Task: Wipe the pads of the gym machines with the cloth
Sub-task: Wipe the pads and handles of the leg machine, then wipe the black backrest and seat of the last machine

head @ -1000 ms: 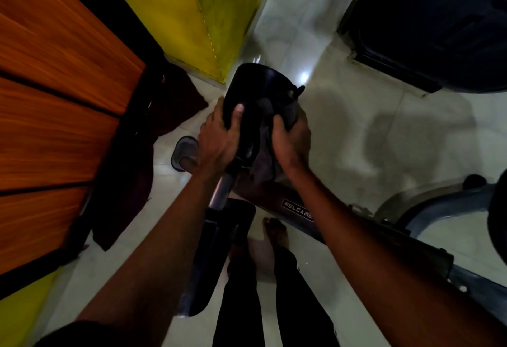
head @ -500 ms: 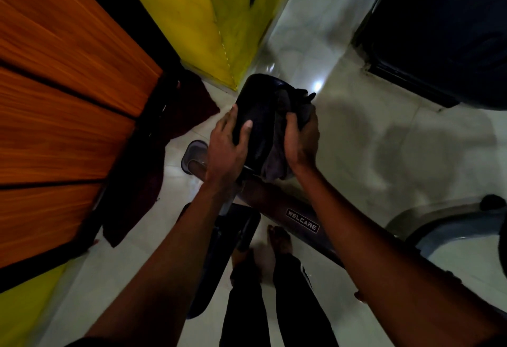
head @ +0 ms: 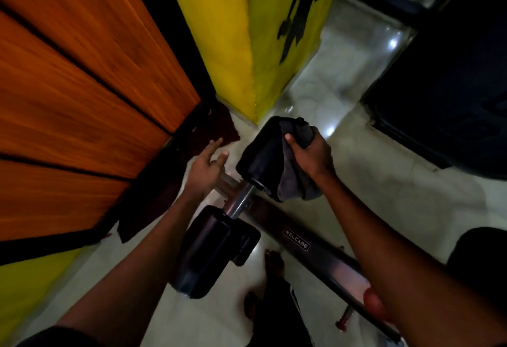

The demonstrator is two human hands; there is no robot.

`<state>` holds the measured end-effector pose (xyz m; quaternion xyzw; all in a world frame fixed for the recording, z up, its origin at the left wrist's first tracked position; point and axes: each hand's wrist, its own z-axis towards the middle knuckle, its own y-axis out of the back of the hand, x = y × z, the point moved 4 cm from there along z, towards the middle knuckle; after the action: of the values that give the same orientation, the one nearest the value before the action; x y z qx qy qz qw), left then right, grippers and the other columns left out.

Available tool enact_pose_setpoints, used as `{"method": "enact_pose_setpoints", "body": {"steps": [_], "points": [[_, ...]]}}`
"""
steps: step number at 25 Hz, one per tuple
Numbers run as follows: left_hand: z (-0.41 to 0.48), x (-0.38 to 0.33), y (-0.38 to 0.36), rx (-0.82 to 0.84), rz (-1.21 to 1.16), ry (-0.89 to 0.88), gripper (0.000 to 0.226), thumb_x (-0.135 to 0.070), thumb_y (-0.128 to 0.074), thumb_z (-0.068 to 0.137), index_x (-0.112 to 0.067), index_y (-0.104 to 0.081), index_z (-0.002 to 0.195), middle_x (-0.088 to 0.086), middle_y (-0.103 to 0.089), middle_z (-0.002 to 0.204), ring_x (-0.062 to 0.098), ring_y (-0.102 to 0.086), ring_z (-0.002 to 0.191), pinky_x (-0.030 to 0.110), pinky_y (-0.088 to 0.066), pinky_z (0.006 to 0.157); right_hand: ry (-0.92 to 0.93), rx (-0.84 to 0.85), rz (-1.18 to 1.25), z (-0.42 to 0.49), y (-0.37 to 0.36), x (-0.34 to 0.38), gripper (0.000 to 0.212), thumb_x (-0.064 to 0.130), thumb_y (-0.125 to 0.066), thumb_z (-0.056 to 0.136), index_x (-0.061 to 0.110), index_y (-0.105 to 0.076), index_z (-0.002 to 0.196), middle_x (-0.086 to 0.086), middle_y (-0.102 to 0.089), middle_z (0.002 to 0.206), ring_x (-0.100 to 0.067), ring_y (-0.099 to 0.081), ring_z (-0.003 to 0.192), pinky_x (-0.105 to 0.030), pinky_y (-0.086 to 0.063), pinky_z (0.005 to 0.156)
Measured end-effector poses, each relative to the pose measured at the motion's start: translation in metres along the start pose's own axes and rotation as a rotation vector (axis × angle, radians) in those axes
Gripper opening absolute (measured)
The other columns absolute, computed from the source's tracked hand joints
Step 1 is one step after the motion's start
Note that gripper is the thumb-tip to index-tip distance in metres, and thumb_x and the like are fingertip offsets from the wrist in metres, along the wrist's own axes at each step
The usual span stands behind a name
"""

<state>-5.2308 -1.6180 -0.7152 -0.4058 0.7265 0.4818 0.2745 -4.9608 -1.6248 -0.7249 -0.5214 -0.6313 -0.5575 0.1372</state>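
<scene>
Upper roller pad [head: 260, 154] sits atop the steel shaft [head: 239, 202], grey cloth [head: 293, 182] draped over it. Right hand [head: 311, 153] clamps cloth to pad. Left hand [head: 205, 167] hovers beside, fingers spread, holding nothing. Risk: the unbraced pad likely rotates under wiping, leaving patches unwiped.

A single head-worn wide-angle camera looks steeply down onto the nearby floor [head: 384, 182].

Grips the grey cloth [head: 292, 182] against the upper black pad [head: 260, 154] with the right hand [head: 311, 154]; holds the left hand [head: 205, 167] just beside it, fingers spread.
</scene>
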Motion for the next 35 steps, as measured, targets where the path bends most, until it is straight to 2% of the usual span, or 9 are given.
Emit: {"method": "enact_pose_setpoints", "body": {"steps": [3,5,9,14,18,22,27,32,35], "points": [[-0.039,-0.021,0.065,-0.111,0.022,-0.060,0.049,-0.042,-0.056,0.098,-0.029,-0.047,0.145,-0.005,-0.039,0.155,0.009,-0.036,0.141,0.027,-0.028,0.111,0.136,0.199,-0.084,-0.024,0.006,0.070,0.053,0.055,-0.071,0.085,0.017,-0.059,0.120,-0.014,-0.068,0.119,-0.034,-0.063,0.112,-0.037,-0.051,0.085],[-0.073,-0.039,0.112,-0.181,0.047,-0.085,0.050,-0.045,-0.054,0.099,-0.030,-0.046,0.146,-0.007,-0.040,0.154,0.012,-0.034,0.142,0.034,-0.028,0.114,0.253,0.285,-0.143,-0.049,0.008,0.128,0.055,0.054,-0.070,0.086,0.015,-0.058,0.124,-0.014,-0.066,0.122,-0.035,-0.060,0.114,-0.039,-0.050,0.088],[-0.145,-0.078,0.206,-0.317,0.082,-0.147,0.049,-0.040,-0.056,0.098,-0.026,-0.049,0.144,-0.001,-0.041,0.153,0.014,-0.035,0.141,0.035,-0.028,0.116,0.485,0.366,-0.204,-0.108,0.015,0.245,0.053,0.060,-0.068,0.084,0.023,-0.060,0.121,-0.006,-0.068,0.118,-0.030,-0.063,0.110,-0.039,-0.053,0.085],[-0.233,-0.110,0.310,-0.497,0.165,-0.195,0.048,-0.036,-0.057,0.098,-0.026,-0.048,0.144,0.004,-0.047,0.149,0.018,-0.042,0.137,0.041,-0.036,0.113,0.750,0.455,-0.288,-0.184,0.022,0.370,0.049,0.059,-0.067,0.086,0.026,-0.061,0.121,-0.002,-0.069,0.116,-0.024,-0.064,0.108,-0.032,-0.048,0.079],[-0.317,-0.119,0.376,-0.686,0.200,-0.186,0.047,-0.025,-0.063,0.095,-0.019,-0.053,0.141,0.008,-0.054,0.141,0.021,-0.049,0.132,0.029,-0.036,0.109,0.958,0.506,-0.350,-0.252,0.005,0.449,0.054,0.065,-0.066,0.082,0.026,-0.062,0.119,-0.003,-0.071,0.112,-0.023,-0.066,0.107,-0.033,-0.051,0.084],[-0.399,-0.111,0.426,-0.853,0.197,-0.094,0.048,-0.020,-0.066,0.093,-0.018,-0.054,0.140,0.008,-0.056,0.140,0.022,-0.053,0.128,0.029,-0.037,0.107,1.117,0.592,-0.429,-0.325,-0.020,0.511,0.054,0.065,-0.067,0.082,0.023,-0.061,0.116,-0.007,-0.069,0.116,-0.027,-0.063,0.110,-0.028,-0.046,0.082],[-0.526,-0.085,0.465,-1.113,0.129,0.086,0.049,-0.021,-0.062,0.096,-0.019,-0.050,0.143,0.009,-0.052,0.142,0.024,-0.049,0.131,0.024,-0.035,0.098,1.400,0.724,-0.499,-0.428,-0.048,0.577,0.058,0.063,-0.064,0.086,0.015,-0.057,0.120,-0.014,-0.065,0.121,-0.032,-0.060,0.113,-0.032,-0.039,0.079],[-0.660,-0.062,0.461,-1.304,0.140,0.284,0.052,-0.032,-0.060,0.096,-0.020,-0.047,0.145,0.008,-0.047,0.149,0.025,-0.045,0.135,0.031,-0.035,0.107,1.677,0.850,-0.481,-0.541,-0.076,0.606,0.054,0.062,-0.066,0.085,0.018,-0.059,0.115,-0.012,-0.068,0.116,-0.032,-0.063,0.110,-0.038,-0.049,0.084],[-0.742,-0.052,0.439,-1.402,0.128,0.400,0.062,-0.045,-0.059,0.089,-0.019,-0.049,0.144,0.009,-0.052,0.144,0.025,-0.049,0.133,0.039,-0.038,0.111,1.784,0.950,-0.449,-0.612,-0.093,0.600,0.052,0.060,-0.067,0.086,0.019,-0.061,0.117,-0.014,-0.068,0.117,-0.033,-0.063,0.112,-0.035,-0.045,0.081]]}}
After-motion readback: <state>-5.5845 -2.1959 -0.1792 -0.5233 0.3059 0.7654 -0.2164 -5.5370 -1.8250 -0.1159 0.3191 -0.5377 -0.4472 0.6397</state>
